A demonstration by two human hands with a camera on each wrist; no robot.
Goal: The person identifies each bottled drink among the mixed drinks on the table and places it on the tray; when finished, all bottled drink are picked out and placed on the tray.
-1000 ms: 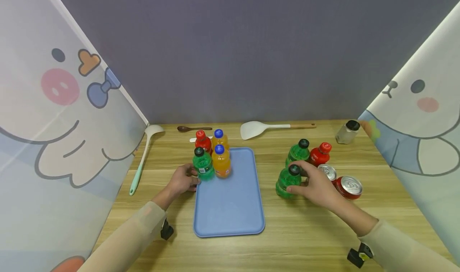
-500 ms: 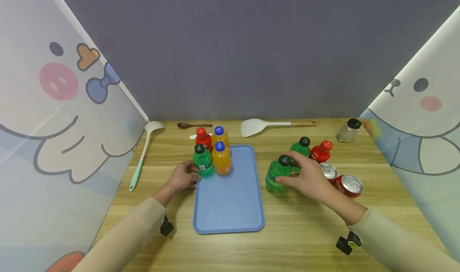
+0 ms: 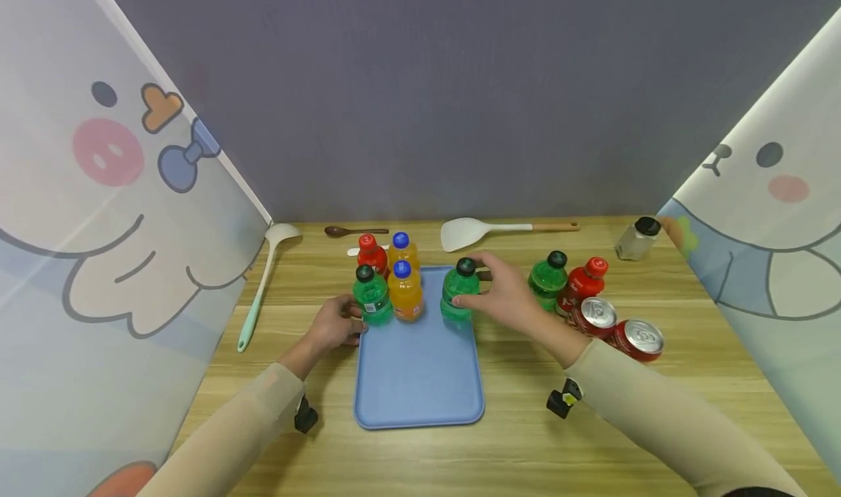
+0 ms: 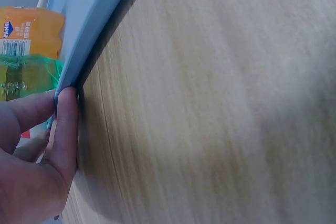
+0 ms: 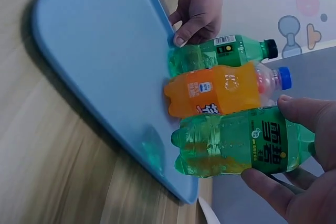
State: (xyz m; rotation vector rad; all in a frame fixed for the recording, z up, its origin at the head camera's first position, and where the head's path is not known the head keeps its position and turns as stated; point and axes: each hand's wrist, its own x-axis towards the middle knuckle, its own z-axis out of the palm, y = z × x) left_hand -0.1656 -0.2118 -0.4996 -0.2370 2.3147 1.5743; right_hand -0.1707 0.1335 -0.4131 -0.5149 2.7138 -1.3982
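Note:
My right hand [image 3: 485, 293] grips a green bottle [image 3: 458, 290] with a black cap, upright over the back right part of the blue tray [image 3: 420, 380]. In the right wrist view the held green bottle [image 5: 241, 142] is beside an orange bottle [image 5: 220, 90], its base at or just above the tray [image 5: 100, 61]; I cannot tell which. My left hand [image 3: 343, 324] pinches the tray's left edge, thumb [image 4: 65, 124] against the rim [image 4: 94, 30]. A green bottle [image 3: 371, 296], an orange one [image 3: 405, 293], a red one [image 3: 371, 255] and another orange one [image 3: 402, 249] stand at the tray's back left.
On the table to the right stand a green bottle [image 3: 548, 278], a red bottle [image 3: 581, 282] and two red cans [image 3: 637, 336]. A small jar [image 3: 636, 239] is at the back right. A white spatula [image 3: 486, 230], brown spoon [image 3: 355, 230] and pale ladle [image 3: 263, 285] lie along the back and left.
My right hand has carried the green bottle leftward from the group on the right to over the tray, next to the orange bottle. My left hand has kept its hold on the tray's edge.

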